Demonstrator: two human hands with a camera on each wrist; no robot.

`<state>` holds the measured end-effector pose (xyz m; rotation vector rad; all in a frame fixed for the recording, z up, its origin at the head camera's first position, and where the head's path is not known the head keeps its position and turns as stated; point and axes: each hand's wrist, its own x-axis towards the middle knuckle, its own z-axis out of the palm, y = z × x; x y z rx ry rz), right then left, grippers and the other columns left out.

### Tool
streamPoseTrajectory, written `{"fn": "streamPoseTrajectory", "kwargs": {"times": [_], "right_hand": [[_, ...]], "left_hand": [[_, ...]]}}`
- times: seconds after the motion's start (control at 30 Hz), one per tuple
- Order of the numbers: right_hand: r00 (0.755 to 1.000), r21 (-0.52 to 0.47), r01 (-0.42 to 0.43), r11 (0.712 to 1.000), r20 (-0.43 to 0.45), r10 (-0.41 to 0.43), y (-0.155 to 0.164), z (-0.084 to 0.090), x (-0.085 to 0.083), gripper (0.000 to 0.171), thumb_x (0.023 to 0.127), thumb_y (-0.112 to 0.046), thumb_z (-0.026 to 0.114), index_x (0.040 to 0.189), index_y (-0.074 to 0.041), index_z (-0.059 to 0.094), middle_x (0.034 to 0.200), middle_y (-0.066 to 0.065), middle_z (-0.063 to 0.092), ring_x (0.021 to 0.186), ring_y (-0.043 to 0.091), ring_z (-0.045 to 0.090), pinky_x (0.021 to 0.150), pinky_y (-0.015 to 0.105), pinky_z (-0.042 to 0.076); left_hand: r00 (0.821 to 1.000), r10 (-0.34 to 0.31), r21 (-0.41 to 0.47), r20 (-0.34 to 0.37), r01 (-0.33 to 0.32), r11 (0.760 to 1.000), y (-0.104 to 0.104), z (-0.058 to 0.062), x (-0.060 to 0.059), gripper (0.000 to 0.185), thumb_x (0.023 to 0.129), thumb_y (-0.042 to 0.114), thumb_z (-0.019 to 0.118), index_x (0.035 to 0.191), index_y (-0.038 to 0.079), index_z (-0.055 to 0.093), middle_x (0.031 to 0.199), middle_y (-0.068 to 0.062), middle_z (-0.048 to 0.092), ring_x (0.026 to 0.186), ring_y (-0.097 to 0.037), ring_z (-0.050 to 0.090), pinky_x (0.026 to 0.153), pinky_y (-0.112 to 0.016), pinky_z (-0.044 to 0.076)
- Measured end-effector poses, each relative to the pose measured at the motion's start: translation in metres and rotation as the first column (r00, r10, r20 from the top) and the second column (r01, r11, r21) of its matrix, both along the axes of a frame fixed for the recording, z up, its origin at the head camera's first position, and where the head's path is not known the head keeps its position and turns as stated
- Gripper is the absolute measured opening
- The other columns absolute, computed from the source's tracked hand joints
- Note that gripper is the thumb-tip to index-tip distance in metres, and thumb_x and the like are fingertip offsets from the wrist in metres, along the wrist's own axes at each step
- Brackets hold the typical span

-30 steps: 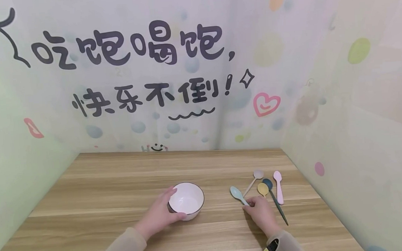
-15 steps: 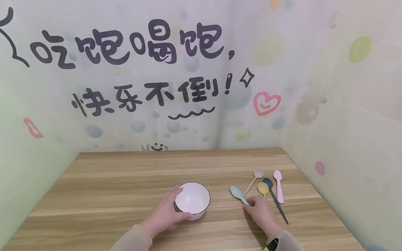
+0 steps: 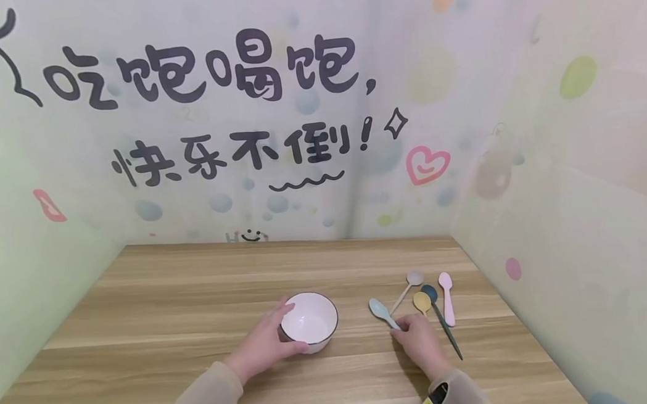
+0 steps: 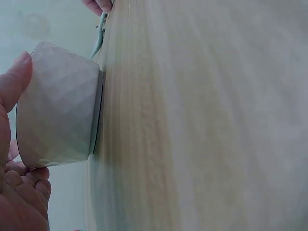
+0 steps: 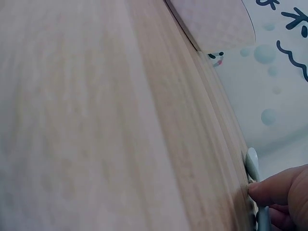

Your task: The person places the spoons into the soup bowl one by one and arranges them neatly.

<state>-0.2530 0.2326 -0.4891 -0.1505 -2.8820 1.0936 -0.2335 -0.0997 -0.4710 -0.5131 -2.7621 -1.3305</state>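
Left hand cups the white bowl at lower centre of the tabletop, as I see it. Right hand, lower right, seems to pinch the pale blue spoon's handle; four more spoons lie just beyond.

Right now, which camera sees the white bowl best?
The head view: it shows the whole white bowl upright on the table, its open inside, and the left hand holding its side. The left wrist view shows only its faceted outer wall, sideways. The right wrist view shows just a pale corner that may be the bowl.
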Motion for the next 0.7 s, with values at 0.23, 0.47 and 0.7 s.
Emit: {"fn": "streamPoseTrajectory", "kwargs": {"times": [0.23,0.47,0.7], "right_hand": [[1.0,-0.042,-0.024,0.999,-0.016,0.024,-0.002,0.008,0.0,0.012,0.087,-0.008,0.068,0.097,-0.003,0.072,0.072,0.001,0.06,0.063,0.016,0.05,0.052,0.028,0.042],[0.983,0.069,-0.106,0.992,-0.143,0.115,-0.01,0.032,-0.005,0.016,0.087,-0.012,0.069,0.101,-0.007,0.073,0.084,-0.001,0.06,0.072,0.015,0.05,0.058,0.028,0.043],[0.95,0.149,-0.235,0.96,-0.175,0.26,-0.027,0.058,-0.008,0.016,0.087,-0.018,0.072,0.102,-0.011,0.074,0.091,-0.002,0.059,0.076,0.012,0.053,0.062,0.028,0.048]], "left_hand": [[0.999,-0.004,0.047,-0.048,0.006,0.999,-0.007,-0.001,0.007,0.067,0.079,0.036,0.079,0.129,-0.001,0.054,0.152,-0.018,0.033,0.137,-0.038,0.033,0.111,-0.055,0.03],[0.998,0.03,0.075,-0.05,-0.026,0.997,-0.011,-0.003,0.012,0.054,0.083,0.027,0.077,0.126,0.001,0.058,0.148,-0.019,0.04,0.136,-0.038,0.035,0.111,-0.053,0.03],[0.997,0.067,0.086,-0.034,-0.063,0.994,-0.01,-0.007,0.014,0.051,0.083,0.023,0.077,0.126,0.002,0.06,0.149,-0.013,0.041,0.137,-0.034,0.035,0.112,-0.051,0.028]]}}
